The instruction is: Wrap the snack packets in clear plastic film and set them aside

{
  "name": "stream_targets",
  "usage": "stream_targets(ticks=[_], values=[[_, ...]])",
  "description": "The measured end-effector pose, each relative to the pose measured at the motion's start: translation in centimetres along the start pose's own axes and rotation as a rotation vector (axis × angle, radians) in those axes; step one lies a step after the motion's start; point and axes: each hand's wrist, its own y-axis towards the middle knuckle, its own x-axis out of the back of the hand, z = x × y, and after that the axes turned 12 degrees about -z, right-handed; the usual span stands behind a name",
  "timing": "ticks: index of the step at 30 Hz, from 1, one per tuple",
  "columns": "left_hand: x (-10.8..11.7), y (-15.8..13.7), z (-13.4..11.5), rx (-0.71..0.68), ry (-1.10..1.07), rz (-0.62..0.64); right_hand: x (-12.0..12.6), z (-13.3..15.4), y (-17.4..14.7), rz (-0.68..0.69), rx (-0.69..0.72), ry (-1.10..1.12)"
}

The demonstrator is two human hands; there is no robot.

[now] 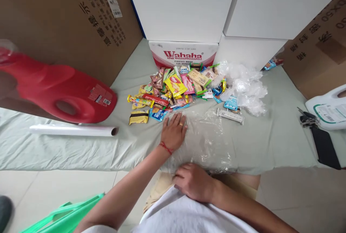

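Plastic film (207,137), probably one piece

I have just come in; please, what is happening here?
A person's left hand lies flat at the left side of clear plastic film. The right hand is curled by the film's near edge; whether it grips anything is hidden. Beyond lies a pile of wrapped snacks, with crumpled clear plastic beside it.

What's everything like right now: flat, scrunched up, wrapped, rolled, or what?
Film: spread out, wrinkled
Left hand: palm down on film
Right hand: fingers curled; whether gripping, can't tell
Snacks: wrapped, heaped
Puffy plastic: bunched up
Roll: rolled, lying down
Cloth: spread, creased
Bracelet: worn on left wrist
Keys: lying bunched
Red jug: can't tell how full
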Motion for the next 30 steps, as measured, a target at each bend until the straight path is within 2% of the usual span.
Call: stream_targets(ticks=[2,4,6,7,10,13,16,21,25,27,30], values=[[-0.7,-0.6,1.0,-0.017,0.025,-0.009,3.0,-1.9,0.2,-0.083,-0.122,0.123],[-0.8,-1.0,1.3,-0.019,0.041,-0.012,7.0,-5.4,1.8,-0.234,-0.333,0.132],[-0.7,-1.2,1.1,-0.025,0.046,0.001,11.0,-10.1,5.1,-0.432,-0.529,-0.041],[-0.6,-1.2,1.0,-0.029,0.046,0.008,12.7,-12.6,7.2,-0.474,-0.578,-0.169],[-0.5,-1.0,0.9,-0.034,0.037,0.018,15.8,-19.2,14.1,-0.474,-0.646,-0.450],[-0.5,-0.9,1.1,-0.026,0.020,0.013,17.0,-23.2,19.2,-0.256,-0.702,-0.514],[-0.4,-1.0,1.3,-0.019,-0.008,0.010,17.6,-24.5,21.5,-0.077,-0.826,-0.501],[-0.3,-1.1,1.3,-0.018,-0.051,0.005,17.3,-24.0,21.4,-0.138,-1.019,-0.524],[-0.2,-1.1,1.4,-0.017,-0.058,-0.001,15.6,-23.0,20.9,-0.007,-1.018,-0.501],[-0.2,-1.2,1.4,-0.024,-0.066,-0.002,15.3,-22.7,20.7,-0.023,-1.035,-0.493],[-0.3,-1.2,1.5,-0.025,-0.084,-0.008,16.0,-22.0,19.5,-0.091,-1.075,-0.523]])
